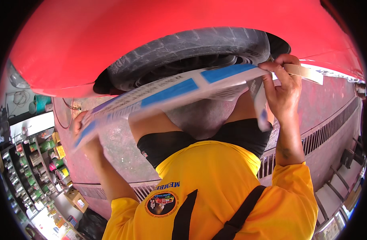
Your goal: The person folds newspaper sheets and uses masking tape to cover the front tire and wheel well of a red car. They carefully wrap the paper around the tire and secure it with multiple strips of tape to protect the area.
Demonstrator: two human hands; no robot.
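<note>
A printed paper sheet with blue blocks, like newspaper (169, 96), stretches between my two hands, smeared a little by motion. My left hand (93, 145) is closed on its lower left end, partly hidden behind the paper. At the sheet's other end, my right hand (285, 94) pinches the corner between thumb and fingers. A roll of pale masking tape (307, 73) is also in my right hand, by the fingers. Part of the sheet hangs down below that hand. Just beyond the paper is a black tyre (191, 46) in a wheel arch.
The red car body (91, 44) curves across the far side. Shelves of cans and bottles (31, 172) stand at the left, with a cardboard box (76, 200) and a black bag (96, 222) nearby. A floor grate (331, 122) crosses the worn reddish floor.
</note>
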